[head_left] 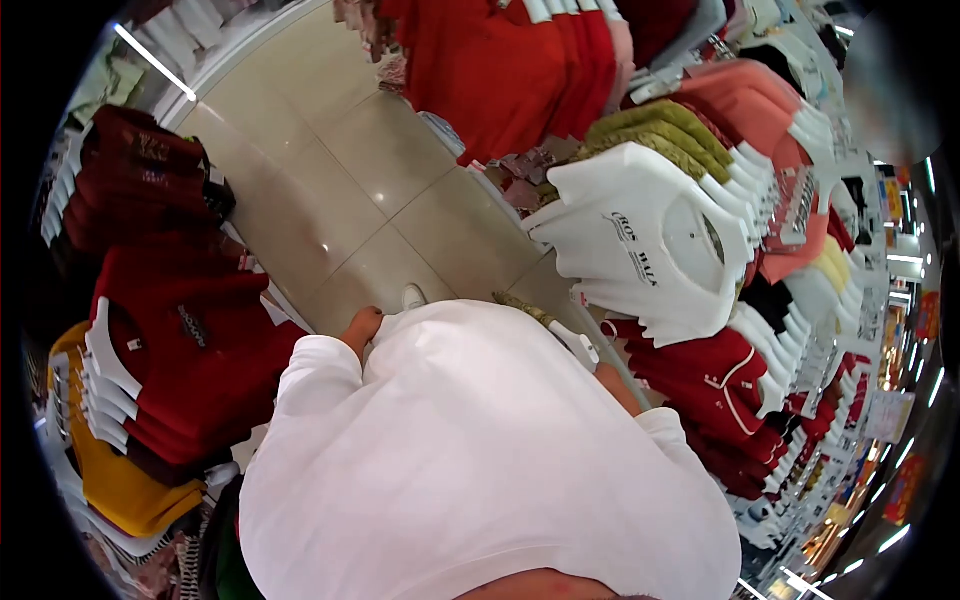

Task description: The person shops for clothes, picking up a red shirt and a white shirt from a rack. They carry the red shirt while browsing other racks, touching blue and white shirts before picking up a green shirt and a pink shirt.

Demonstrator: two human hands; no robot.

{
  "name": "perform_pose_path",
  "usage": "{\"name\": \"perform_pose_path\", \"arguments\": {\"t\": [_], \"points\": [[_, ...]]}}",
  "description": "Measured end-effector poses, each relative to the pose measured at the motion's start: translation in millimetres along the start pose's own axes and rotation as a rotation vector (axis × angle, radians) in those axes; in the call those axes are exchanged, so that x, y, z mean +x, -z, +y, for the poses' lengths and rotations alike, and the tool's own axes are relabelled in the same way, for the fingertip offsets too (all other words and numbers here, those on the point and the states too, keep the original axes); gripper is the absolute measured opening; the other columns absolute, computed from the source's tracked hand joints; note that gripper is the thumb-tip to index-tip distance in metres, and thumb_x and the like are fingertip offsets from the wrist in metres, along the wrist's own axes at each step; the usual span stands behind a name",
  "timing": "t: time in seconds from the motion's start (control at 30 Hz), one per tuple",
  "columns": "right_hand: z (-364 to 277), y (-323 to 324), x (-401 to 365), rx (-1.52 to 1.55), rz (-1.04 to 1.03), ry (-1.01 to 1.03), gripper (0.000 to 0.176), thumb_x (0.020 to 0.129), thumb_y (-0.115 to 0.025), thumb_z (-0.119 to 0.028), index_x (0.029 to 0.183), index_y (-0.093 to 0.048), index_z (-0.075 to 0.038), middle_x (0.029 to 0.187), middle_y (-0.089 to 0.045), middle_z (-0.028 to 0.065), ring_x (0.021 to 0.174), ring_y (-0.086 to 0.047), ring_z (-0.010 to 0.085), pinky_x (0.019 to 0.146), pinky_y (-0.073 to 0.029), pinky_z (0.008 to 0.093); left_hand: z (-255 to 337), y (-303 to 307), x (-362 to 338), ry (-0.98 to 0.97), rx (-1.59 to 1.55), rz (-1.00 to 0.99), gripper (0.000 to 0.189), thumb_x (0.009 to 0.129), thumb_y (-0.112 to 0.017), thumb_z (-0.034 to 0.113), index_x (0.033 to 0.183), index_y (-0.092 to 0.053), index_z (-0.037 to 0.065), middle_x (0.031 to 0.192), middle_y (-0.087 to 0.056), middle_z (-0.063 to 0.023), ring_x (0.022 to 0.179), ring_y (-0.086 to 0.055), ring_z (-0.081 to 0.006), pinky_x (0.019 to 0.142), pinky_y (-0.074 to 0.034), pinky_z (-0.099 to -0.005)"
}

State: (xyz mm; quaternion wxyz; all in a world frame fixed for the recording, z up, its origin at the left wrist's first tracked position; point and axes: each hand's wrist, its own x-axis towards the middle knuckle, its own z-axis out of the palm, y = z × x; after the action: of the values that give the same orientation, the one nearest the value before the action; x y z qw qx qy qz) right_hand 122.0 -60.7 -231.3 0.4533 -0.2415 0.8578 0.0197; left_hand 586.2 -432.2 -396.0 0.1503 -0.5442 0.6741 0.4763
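Shirtfront (480, 440), white and broad, filling the lower middle of the view, a sleeve to each side. Left hand (364, 326) just past its cuff, at the left edge of the cloth and partly covered by it; fingers too hidden to judge, so cannot tell how far open or curled, nor whether gripping something. Right hand (607, 377) at the opposite edge, mostly out of sight behind the cloth, with only a little bare skin on show; cannot tell how the fingers stand, or whether closed on the white hanger (580, 347) just beside. Olive garment (522, 306) at the far end of that hanger, slanting out from behind the shirtfront, between the cloth and the rack on the right. Just ahead, a white shoe (413, 296) on shiny floor tiles (330, 150). Near the left hand, dark red tops (220, 350) on white hangers, with mustard tops (140, 490) beyond. On the right, a white top (620, 225) with dark lettering, in front of green tops (660, 135); below it, dark red tops with white trim (715, 385). Higher up, orange-red tops (480, 80), hung close together.
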Motion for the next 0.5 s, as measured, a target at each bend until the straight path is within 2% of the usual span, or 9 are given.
{"name": "perform_pose_path", "arguments": {"t": [0.13, 0.17, 0.5], "points": [[-76, 29, -24, -0.019, 0.066, 0.015, 0.046, 0.064, -0.075, -0.030, 0.099, -0.072, 0.000, 0.097, -0.071, 0.0219, 0.090, -0.069, 0.0364, 0.081, -0.052, 0.0420, -17, 2, 5, 0.007, -0.085, 0.047, 0.041, 0.083, -0.061, 0.030, 0.109, -0.069, -0.001, 0.113, -0.066, -0.0243, 0.107, -0.063, -0.0400, 0.092, -0.049, -0.0418], [-62, 20, -4, 0.011, 0.056, 0.064, 0.047, 0.065, -0.075, -0.029, 0.102, -0.071, 0.000, 0.098, -0.071, 0.0221, 0.090, -0.069, 0.0357, 0.081, -0.052, 0.0421, -21, 5, 4, 0.010, -0.102, 0.050, 0.040, 0.083, -0.061, 0.029, 0.109, -0.069, 0.000, 0.113, -0.066, -0.0242, 0.107, -0.063, -0.0400, 0.092, -0.050, -0.0419], [-173, 33, -29, 0.024, 0.107, 0.089, 0.046, 0.070, -0.071, -0.028, 0.105, -0.069, 0.001, 0.094, -0.071, 0.0202, 0.088, -0.069, 0.0336, 0.080, -0.052, 0.0422, -52, 45, -3, 0.029, -0.129, 0.106, 0.040, 0.083, -0.060, 0.028, 0.110, -0.069, 0.000, 0.114, -0.067, -0.0226, 0.108, -0.063, -0.0386, 0.092, -0.049, -0.0416]]}}
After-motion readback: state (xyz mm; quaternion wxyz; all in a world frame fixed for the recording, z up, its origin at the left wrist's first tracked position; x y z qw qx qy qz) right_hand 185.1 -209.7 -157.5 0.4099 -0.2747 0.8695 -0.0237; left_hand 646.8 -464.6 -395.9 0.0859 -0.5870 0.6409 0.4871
